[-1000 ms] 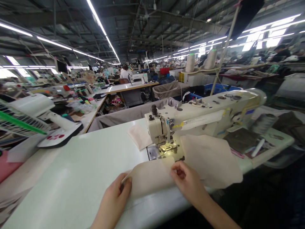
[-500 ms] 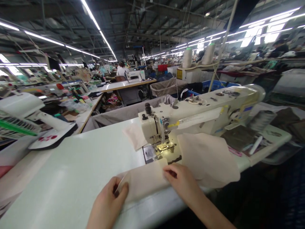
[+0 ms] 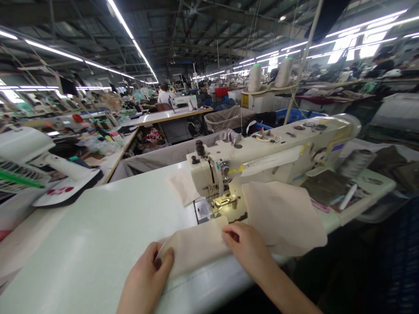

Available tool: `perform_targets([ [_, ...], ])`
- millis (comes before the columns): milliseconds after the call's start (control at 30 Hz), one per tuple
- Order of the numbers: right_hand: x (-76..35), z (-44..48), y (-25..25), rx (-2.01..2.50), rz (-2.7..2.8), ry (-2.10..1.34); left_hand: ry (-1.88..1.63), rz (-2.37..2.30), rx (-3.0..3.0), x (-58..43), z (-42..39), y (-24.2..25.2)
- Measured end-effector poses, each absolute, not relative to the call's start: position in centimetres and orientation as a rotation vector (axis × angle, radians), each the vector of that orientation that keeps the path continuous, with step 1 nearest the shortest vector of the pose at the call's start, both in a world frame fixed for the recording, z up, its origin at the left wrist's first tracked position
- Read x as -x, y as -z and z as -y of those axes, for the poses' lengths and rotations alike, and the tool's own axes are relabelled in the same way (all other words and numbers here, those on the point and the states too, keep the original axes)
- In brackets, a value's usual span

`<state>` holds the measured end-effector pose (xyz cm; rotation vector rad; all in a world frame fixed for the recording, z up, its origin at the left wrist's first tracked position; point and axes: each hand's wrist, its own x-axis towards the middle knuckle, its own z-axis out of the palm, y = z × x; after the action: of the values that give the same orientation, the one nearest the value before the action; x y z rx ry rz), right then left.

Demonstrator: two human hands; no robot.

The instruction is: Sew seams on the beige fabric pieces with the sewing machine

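A folded strip of beige fabric (image 3: 196, 246) lies at the table's front edge, just before the sewing machine (image 3: 216, 170). My left hand (image 3: 149, 270) pinches its left end between thumb and fingers. At the right end my right hand (image 3: 240, 240) is closed, fingertips gripping the fabric edge. The lit presser foot (image 3: 224, 200) stands beyond the strip, apart from it. To the right of the needle area rests a larger pile of beige fabric pieces (image 3: 281, 213). A small beige piece (image 3: 183, 185) lies left of the machine head.
A white fan (image 3: 29, 152) stands at the far left. Thread cones (image 3: 254, 78) rise behind the machine. On the table's right end are a grey thread spool (image 3: 356, 163), a white-handled tool (image 3: 348, 196) and a pink tool (image 3: 320, 206). A grey cloth bin (image 3: 150, 157) borders the back edge.
The strip's left end, raised in a fold before, now lies flatter under my left thumb. Both hands keep their hold, and the whole view has shifted slightly.
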<state>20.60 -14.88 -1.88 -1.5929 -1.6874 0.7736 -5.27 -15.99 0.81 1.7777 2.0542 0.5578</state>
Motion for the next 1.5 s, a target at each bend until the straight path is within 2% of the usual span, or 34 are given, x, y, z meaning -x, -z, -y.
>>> perform_targets([
  [500, -20.6, 14.5, 1.6, 1.65, 1.774, -0.733, -0.552, -2.054, -1.77, 5.0, 15.7, -0.7],
  [667, -20.6, 14.8, 2.5, 1.639, 1.925, -0.512, -0.649, -2.104, -1.762, 4.6, 15.7, -0.9],
  [800, -20.9, 15.1, 3.9, 1.467, 1.931, -0.317, -0.75, -2.097, -1.68, 4.6, 15.5, -0.6],
  [1100, -21.3, 15.1, 4.7, 1.384, 1.94, -0.262, -0.751, -2.089, -1.667, 4.8, 15.3, 0.6],
  [1267, -21.3, 15.2, 4.8, 1.389, 1.946, -0.227, -0.708, -2.118, -1.692, 4.7, 15.2, 0.4],
  [1500, -21.5, 15.0, 4.5, 1.352, 2.015, -0.11, -0.459, -2.35, -1.98, 4.0, 16.0, 0.1],
])
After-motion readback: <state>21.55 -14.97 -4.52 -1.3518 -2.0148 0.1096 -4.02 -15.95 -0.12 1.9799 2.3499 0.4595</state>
